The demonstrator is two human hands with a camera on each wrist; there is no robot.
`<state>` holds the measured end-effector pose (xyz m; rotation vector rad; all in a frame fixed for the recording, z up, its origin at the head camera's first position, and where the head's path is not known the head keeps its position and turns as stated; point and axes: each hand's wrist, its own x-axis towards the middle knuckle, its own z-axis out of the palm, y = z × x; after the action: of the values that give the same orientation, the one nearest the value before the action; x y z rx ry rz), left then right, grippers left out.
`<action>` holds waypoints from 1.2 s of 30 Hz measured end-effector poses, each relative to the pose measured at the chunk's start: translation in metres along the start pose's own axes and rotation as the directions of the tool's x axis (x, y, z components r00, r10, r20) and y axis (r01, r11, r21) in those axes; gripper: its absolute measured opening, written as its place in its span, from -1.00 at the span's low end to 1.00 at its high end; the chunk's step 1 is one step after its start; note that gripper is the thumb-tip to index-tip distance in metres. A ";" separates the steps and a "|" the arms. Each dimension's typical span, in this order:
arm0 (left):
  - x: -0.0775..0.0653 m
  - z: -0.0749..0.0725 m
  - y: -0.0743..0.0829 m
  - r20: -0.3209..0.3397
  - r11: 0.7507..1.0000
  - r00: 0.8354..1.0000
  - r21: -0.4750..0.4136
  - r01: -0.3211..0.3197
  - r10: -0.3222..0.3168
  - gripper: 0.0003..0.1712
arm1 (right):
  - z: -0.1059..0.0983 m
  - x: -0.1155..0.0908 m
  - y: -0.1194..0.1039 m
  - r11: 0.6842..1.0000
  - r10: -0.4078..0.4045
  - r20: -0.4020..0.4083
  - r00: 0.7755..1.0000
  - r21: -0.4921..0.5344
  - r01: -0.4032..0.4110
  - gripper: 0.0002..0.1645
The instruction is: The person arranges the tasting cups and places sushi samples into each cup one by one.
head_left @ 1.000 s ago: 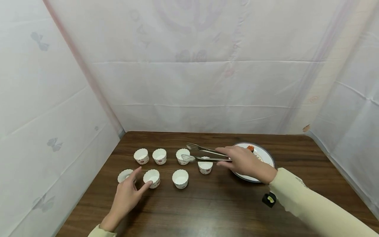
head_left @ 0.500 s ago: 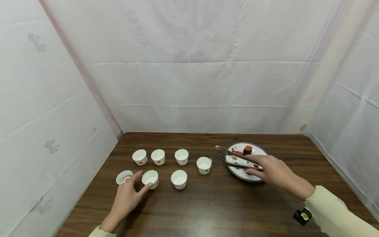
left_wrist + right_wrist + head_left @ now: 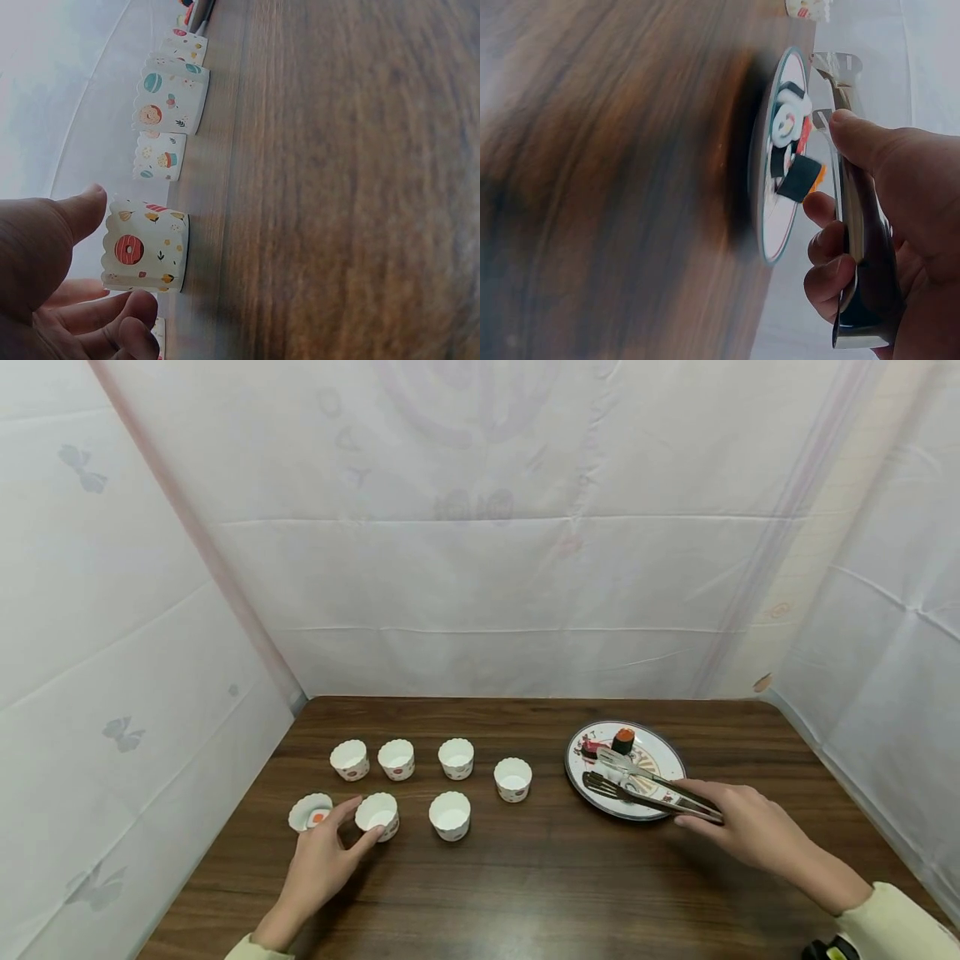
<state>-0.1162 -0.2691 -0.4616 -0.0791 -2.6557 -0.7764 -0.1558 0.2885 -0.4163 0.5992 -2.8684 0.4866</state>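
Note:
My left hand (image 3: 321,864) is poised around a white paper baking cup (image 3: 377,814), thumb on one side and fingers on the other; a small gap shows beside the thumb in the left wrist view. Left of it, another baking cup (image 3: 302,817) holds a white piece with an orange centre (image 3: 318,817). My right hand (image 3: 753,827) grips metal serving tongs (image 3: 866,247), whose slotted heads hang apart over a round plate (image 3: 671,758). On the plate are an orange-topped sushi roll (image 3: 623,741), a red-topped piece (image 3: 591,749) and a white-and-black roll (image 3: 786,124), partly hidden by the tongs in the head view.
More paper baking cups stand in the back row: one at far left (image 3: 350,761), one beside it (image 3: 397,760) and one mid-table (image 3: 457,759). Others are in front (image 3: 450,817) and nearer the plate (image 3: 513,780). White sheeting (image 3: 480,577) encloses the wooden table (image 3: 540,893).
My right hand has carried the tongs rightward and back from above the cups to over the plate, uncovering the sushi. The left hand stays by the same baking cup.

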 end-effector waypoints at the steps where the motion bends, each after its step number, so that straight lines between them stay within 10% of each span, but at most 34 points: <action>1: 0.000 0.000 0.000 -0.006 1.000 1.000 0.000 -0.004 0.004 -0.34 | 0.000 -0.003 0.002 1.000 0.011 0.001 1.000 0.000 -0.011 -0.36; 36: 0.002 0.004 -0.005 0.027 0.999 0.999 0.003 0.046 -0.046 -0.41 | -0.001 -0.037 0.034 0.994 0.108 0.044 0.993 -0.037 -0.107 -0.37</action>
<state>-0.1203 -0.2714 -0.4669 -0.0277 -2.6926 -0.7919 -0.1363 0.3315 -0.4335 0.4581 -2.9580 0.4439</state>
